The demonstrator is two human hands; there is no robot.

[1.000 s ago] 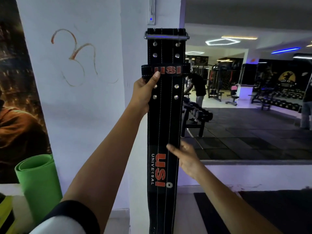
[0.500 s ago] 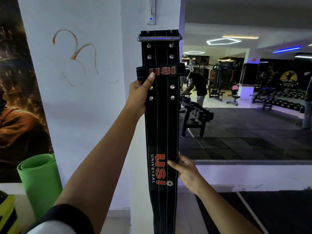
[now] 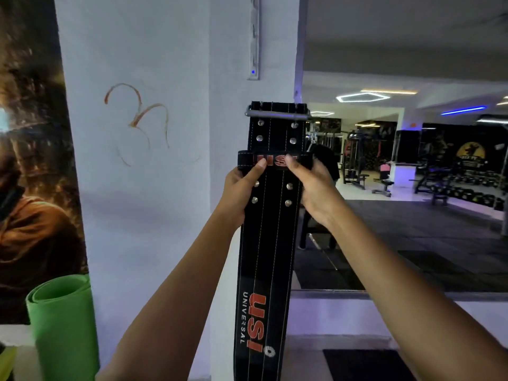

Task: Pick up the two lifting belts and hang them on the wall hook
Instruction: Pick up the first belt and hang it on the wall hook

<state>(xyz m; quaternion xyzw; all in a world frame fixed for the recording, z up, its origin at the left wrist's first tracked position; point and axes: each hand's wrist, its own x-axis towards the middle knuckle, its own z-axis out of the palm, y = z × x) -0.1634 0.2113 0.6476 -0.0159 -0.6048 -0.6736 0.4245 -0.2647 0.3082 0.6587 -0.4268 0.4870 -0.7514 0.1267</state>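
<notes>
Lifting belt point(image 3: 270, 243) held upright before white pillar point(image 3: 247, 160), buckle point(image 3: 277, 114) uppermost, likely for hooking. Left hand point(image 3: 239, 192) and right hand point(image 3: 316, 188) clamped on its 2 edges, thumbs on loop. Wall hook unclear; only 1 belt visible.

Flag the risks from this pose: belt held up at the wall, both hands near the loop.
1. No hook is clearly visible; the buckle sits well below the wall strip, so a release now would probably drop the lifting belt.
2. Left hand and right hand pinch only the edges near the keeper loop; the long tail could swing or slip.
</notes>
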